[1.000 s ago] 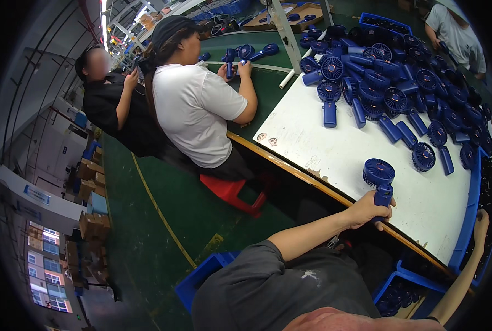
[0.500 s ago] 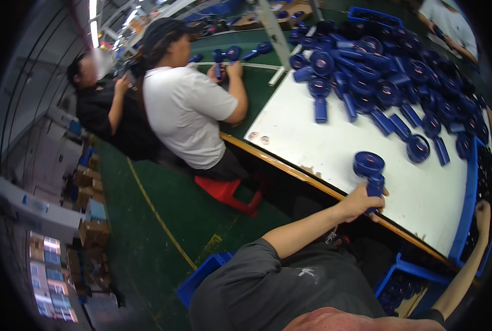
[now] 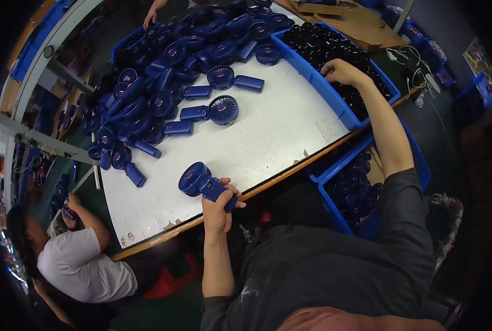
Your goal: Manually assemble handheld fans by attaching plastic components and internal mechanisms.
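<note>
My left hand point(image 3: 217, 208) is closed round the handle of a dark blue handheld fan point(image 3: 195, 177), held tilted over the white table's near edge, its round head pointing away from me. My right hand point(image 3: 341, 71) reaches into a blue crate point(image 3: 339, 105) of small black parts point(image 3: 326, 47). Its fingers are curled down at the parts, and whatever is between them is hidden. Beyond the left hand, a heap of blue handheld fans point(image 3: 174, 55) covers the far part of the table. One loose fan point(image 3: 223, 110) lies at the heap's near side.
The white table point(image 3: 273, 129) has a wooden front edge. Below it, by my right arm, stands another blue crate point(image 3: 326, 193) holding blue fans. A person in a white shirt point(image 3: 83, 267) works at the left. Another person's hand point(image 3: 151, 16) shows beyond the heap. White cables point(image 3: 417, 66) lie at right.
The view has swung to the right, bringing the crate of black parts fully in sight. My right hand is still at that crate with its fingers lower. My left hand keeps hold of the fan.
</note>
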Demonstrator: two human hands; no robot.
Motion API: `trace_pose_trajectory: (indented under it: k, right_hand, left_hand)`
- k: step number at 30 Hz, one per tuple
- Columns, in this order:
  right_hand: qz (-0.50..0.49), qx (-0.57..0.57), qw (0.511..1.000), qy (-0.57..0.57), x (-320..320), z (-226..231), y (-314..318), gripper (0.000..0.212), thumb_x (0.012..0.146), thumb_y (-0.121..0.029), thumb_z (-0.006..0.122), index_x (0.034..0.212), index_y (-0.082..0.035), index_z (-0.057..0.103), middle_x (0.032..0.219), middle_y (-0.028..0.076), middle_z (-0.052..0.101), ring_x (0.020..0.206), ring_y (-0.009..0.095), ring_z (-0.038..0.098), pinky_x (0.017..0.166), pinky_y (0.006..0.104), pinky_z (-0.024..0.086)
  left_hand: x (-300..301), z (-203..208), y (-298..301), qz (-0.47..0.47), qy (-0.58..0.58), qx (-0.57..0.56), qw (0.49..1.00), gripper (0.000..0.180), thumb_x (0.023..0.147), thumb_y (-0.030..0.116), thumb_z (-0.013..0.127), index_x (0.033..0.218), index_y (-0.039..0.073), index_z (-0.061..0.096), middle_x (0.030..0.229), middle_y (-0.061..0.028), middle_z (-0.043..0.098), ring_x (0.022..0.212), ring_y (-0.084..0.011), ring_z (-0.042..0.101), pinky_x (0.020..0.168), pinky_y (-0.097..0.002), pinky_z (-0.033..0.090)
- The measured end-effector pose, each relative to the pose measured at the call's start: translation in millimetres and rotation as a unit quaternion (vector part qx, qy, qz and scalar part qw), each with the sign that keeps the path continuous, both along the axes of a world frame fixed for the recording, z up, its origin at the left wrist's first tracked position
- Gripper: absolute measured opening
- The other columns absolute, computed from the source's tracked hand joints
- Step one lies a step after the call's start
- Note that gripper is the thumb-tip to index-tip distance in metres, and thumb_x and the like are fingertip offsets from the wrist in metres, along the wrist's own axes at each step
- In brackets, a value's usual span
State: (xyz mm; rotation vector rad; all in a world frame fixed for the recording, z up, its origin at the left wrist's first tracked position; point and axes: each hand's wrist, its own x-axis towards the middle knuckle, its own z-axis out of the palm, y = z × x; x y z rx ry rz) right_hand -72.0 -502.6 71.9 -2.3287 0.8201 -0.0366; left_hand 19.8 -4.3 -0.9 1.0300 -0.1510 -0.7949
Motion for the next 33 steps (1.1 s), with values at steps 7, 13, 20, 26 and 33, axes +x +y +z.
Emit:
trace_pose_trajectory:
  k: [7, 13, 20, 26, 33]
  right_hand:
    - [0.042, -0.037, 0.998, 0.031, 9, -3, 5, 0.025, 0.078, -0.012, 0.071, 0.101, -0.002, 0.071, 0.079, 0.003, 0.067, 0.071, 0.012, 0.061, 0.059, 0.0276, 0.048]
    - [0.014, 0.036, 0.998, 0.042, 6, 11, 10, 0.027, 0.076, -0.012, 0.072, 0.101, -0.004, 0.071, 0.083, 0.002, 0.069, 0.076, 0.012, 0.063, 0.063, 0.0286, 0.050]
    - [0.026, -0.003, 0.996, 0.081, 11, 14, 11, 0.025, 0.073, -0.011, 0.073, 0.096, -0.002, 0.071, 0.081, 0.003, 0.068, 0.073, 0.013, 0.062, 0.061, 0.0276, 0.051]
    - [-0.053, -0.002, 0.998, -0.021, 1, 21, 1, 0.023, 0.078, -0.022, 0.075, 0.083, -0.002, 0.066, 0.076, 0.003, 0.062, 0.066, 0.012, 0.057, 0.056, 0.0278, 0.048]
    - [-0.116, 0.115, 0.919, -0.358, 8, 22, 39, 0.027, 0.089, -0.015, 0.068, 0.108, 0.002, 0.060, 0.090, 0.011, 0.065, 0.077, 0.017, 0.066, 0.067, 0.0285, 0.057]
  left_hand:
    - [-2, -3, 4, -0.003, 0.000, 0.005, 1.000, 0.030, 0.087, -0.001, 0.063, 0.115, -0.007, 0.053, 0.086, -0.0119, 0.062, 0.079, -0.0202, 0.067, 0.058, -0.0333, 0.063]
    - [1, -3, 7, -0.001, 0.004, 0.013, 1.000, 0.030, 0.088, 0.000, 0.063, 0.115, -0.006, 0.053, 0.087, -0.0116, 0.064, 0.078, -0.0202, 0.067, 0.058, -0.0332, 0.062]
    - [0, -3, 5, 0.003, 0.001, 0.023, 1.000, 0.031, 0.087, 0.001, 0.063, 0.116, -0.005, 0.052, 0.087, -0.0121, 0.063, 0.079, -0.0213, 0.066, 0.057, -0.0331, 0.061]
    - [0, -2, 7, -0.003, -0.008, 0.033, 0.999, 0.032, 0.087, 0.001, 0.063, 0.116, -0.005, 0.051, 0.086, -0.0120, 0.062, 0.079, -0.0207, 0.065, 0.057, -0.0325, 0.061]
    - [-6, 4, -2, -0.040, -0.035, 0.040, 0.998, 0.034, 0.089, 0.005, 0.064, 0.118, -0.006, 0.050, 0.087, -0.0122, 0.062, 0.079, -0.0205, 0.065, 0.055, -0.0305, 0.060]
